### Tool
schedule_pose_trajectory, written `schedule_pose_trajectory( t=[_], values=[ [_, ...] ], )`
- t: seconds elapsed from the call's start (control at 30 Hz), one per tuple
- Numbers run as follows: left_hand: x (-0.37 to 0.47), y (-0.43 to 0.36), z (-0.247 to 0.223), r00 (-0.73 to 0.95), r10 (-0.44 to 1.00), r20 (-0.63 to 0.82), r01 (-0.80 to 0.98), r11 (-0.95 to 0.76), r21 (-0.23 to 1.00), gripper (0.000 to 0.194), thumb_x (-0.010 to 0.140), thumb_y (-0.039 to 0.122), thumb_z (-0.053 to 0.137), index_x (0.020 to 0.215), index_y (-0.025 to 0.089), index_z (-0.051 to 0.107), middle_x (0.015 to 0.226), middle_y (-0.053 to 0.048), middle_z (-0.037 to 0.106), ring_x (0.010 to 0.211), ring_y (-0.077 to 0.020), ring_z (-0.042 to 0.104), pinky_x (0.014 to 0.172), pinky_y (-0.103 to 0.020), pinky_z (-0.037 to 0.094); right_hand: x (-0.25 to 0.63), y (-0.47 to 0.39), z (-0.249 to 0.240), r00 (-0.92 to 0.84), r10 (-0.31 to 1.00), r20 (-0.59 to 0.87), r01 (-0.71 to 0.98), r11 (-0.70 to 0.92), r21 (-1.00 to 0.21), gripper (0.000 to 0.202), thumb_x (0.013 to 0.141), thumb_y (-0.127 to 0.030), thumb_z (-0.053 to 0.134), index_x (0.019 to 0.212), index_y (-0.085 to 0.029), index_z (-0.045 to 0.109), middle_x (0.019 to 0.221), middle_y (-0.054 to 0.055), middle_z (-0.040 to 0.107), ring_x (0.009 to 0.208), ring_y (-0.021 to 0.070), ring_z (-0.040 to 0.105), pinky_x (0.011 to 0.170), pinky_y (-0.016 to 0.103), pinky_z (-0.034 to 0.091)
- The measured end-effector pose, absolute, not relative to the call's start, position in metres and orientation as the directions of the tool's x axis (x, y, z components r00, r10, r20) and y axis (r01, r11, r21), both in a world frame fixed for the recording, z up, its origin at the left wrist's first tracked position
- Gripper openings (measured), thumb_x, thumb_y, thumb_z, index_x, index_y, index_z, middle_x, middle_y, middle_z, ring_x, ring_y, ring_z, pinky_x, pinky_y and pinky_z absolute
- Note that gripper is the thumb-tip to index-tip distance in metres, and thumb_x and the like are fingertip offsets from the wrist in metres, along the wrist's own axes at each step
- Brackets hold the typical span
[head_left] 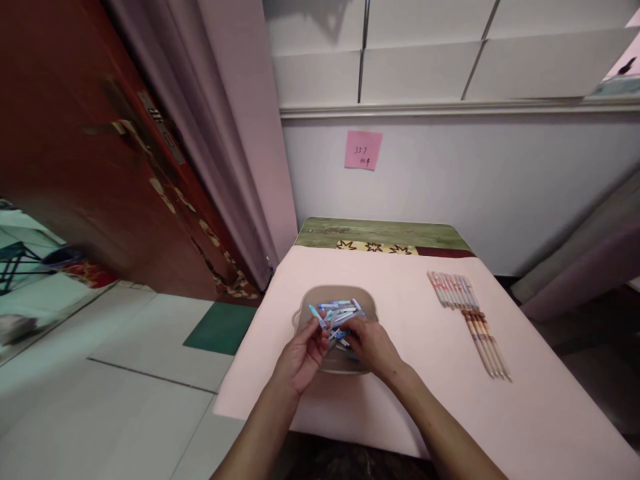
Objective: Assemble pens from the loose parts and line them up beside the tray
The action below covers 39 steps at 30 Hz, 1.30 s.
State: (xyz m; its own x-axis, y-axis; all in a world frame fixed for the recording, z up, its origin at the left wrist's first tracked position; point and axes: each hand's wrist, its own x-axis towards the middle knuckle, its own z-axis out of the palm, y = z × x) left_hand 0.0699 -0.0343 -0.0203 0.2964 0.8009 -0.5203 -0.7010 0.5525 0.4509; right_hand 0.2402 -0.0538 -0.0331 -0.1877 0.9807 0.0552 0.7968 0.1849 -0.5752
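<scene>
A beige bin (374,303) stands on the pink-covered table and holds a heap of blue and white pens (343,312). Over its left front side, my left hand (306,353) pinches a light-blue pen (316,313), palm partly turned up. My right hand (369,341) reaches into the bin's right side with fingers bent down at the pens; its fingertips are hidden, so what they hold cannot be made out. To the right, a row of pens with pink and red markings (453,291) lies side by side, touching a second row of brown-and-cream pens (487,343).
The pink table cover (410,287) leaves a green patterned strip (430,235) bare at the back. A pink note (363,150) hangs on the wall. The brown door (100,167) and purple curtain (200,120) are at the left.
</scene>
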Motion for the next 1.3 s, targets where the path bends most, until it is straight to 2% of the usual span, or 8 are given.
schedule_pose_trajectory(
  t=[0.13, 0.23, 0.37, 0.6, 0.8, 0.97, 1.13, 1.3],
  values=[
    [0.070, -0.034, -0.026, 0.323, 0.811, -0.487, -0.688, 0.555, 0.468, 0.016, 0.086, 0.007, 0.054, 0.098, 0.009, 0.064, 0.076, -0.007, 0.066, 0.058, -0.0090, 0.061, 0.053, -0.018, 0.054, 0.236, -0.057, -0.035, -0.134, 0.991, -0.003, 0.819, 0.109, -0.563, 0.031, 0.088, -0.029, 0.054, 0.118, -0.026, 0.059, 0.099, 0.003, 0.071, 0.089, 0.0192, 0.066, 0.076, 0.027, 0.045],
    [0.067, -0.031, -0.030, 0.346, 0.828, -0.442, -0.695, 0.542, 0.472, 0.013, 0.086, 0.008, 0.053, 0.094, 0.009, 0.064, 0.077, -0.007, 0.065, 0.062, -0.0095, 0.061, 0.056, -0.018, 0.054, 0.234, -0.057, -0.038, -0.081, 0.995, -0.052, 0.842, 0.040, -0.538, 0.033, 0.087, -0.034, 0.056, 0.119, -0.027, 0.056, 0.096, 0.002, 0.072, 0.083, 0.0193, 0.067, 0.071, 0.027, 0.044],
    [0.064, -0.030, -0.036, 0.399, 0.830, -0.389, -0.681, 0.553, 0.481, 0.011, 0.086, 0.009, 0.055, 0.093, 0.009, 0.063, 0.080, -0.007, 0.064, 0.065, -0.0101, 0.061, 0.059, -0.020, 0.054, 0.233, -0.057, -0.042, -0.076, 0.996, -0.044, 0.857, 0.043, -0.513, 0.033, 0.086, -0.033, 0.056, 0.118, -0.029, 0.056, 0.101, 0.000, 0.072, 0.087, 0.0196, 0.067, 0.071, 0.027, 0.043],
    [0.064, -0.031, -0.037, 0.377, 0.831, -0.409, -0.669, 0.549, 0.501, 0.010, 0.085, 0.011, 0.056, 0.093, 0.011, 0.063, 0.081, -0.007, 0.064, 0.066, -0.0115, 0.061, 0.061, -0.024, 0.055, 0.232, -0.060, -0.038, -0.076, 0.997, -0.027, 0.861, 0.052, -0.506, 0.025, 0.088, -0.034, 0.053, 0.111, -0.030, 0.062, 0.102, -0.001, 0.072, 0.090, 0.0187, 0.067, 0.072, 0.026, 0.044],
    [0.064, -0.029, -0.026, 0.371, 0.845, -0.385, -0.671, 0.530, 0.519, 0.011, 0.084, 0.013, 0.059, 0.094, 0.011, 0.063, 0.078, -0.005, 0.062, 0.062, -0.0098, 0.058, 0.058, -0.022, 0.052, 0.233, -0.059, -0.039, -0.101, 0.995, -0.007, 0.872, 0.085, -0.482, 0.028, 0.090, -0.036, 0.051, 0.115, -0.032, 0.063, 0.108, 0.000, 0.071, 0.094, 0.0204, 0.066, 0.074, 0.028, 0.045],
    [0.059, 0.004, -0.025, 0.350, 0.892, -0.286, -0.675, 0.452, 0.583, 0.011, 0.084, 0.013, 0.058, 0.094, 0.011, 0.062, 0.078, -0.003, 0.061, 0.062, -0.0096, 0.058, 0.057, -0.022, 0.052, 0.233, -0.058, -0.037, -0.093, 0.996, -0.009, 0.856, 0.075, -0.512, 0.031, 0.088, -0.035, 0.055, 0.117, -0.030, 0.063, 0.104, 0.001, 0.072, 0.092, 0.0202, 0.066, 0.074, 0.027, 0.045],
    [0.055, 0.036, -0.039, 0.330, 0.911, -0.249, -0.700, 0.413, 0.583, 0.012, 0.086, 0.012, 0.055, 0.095, 0.011, 0.062, 0.080, -0.004, 0.062, 0.065, -0.0105, 0.059, 0.060, -0.023, 0.052, 0.239, -0.041, -0.033, -0.072, 0.997, 0.028, 0.820, 0.075, -0.567, 0.029, 0.089, -0.035, 0.054, 0.116, -0.029, 0.064, 0.100, 0.001, 0.073, 0.089, 0.0183, 0.067, 0.076, 0.025, 0.045],
    [0.054, 0.041, -0.048, 0.372, 0.911, -0.175, -0.715, 0.402, 0.572, 0.014, 0.086, 0.014, 0.057, 0.099, 0.012, 0.063, 0.086, -0.004, 0.062, 0.074, -0.0125, 0.061, 0.068, -0.028, 0.054, 0.245, -0.021, -0.040, -0.076, 0.997, 0.026, 0.853, 0.078, -0.516, 0.026, 0.088, -0.032, 0.056, 0.111, -0.028, 0.066, 0.095, 0.002, 0.074, 0.086, 0.0190, 0.067, 0.073, 0.025, 0.043]
  ],
)
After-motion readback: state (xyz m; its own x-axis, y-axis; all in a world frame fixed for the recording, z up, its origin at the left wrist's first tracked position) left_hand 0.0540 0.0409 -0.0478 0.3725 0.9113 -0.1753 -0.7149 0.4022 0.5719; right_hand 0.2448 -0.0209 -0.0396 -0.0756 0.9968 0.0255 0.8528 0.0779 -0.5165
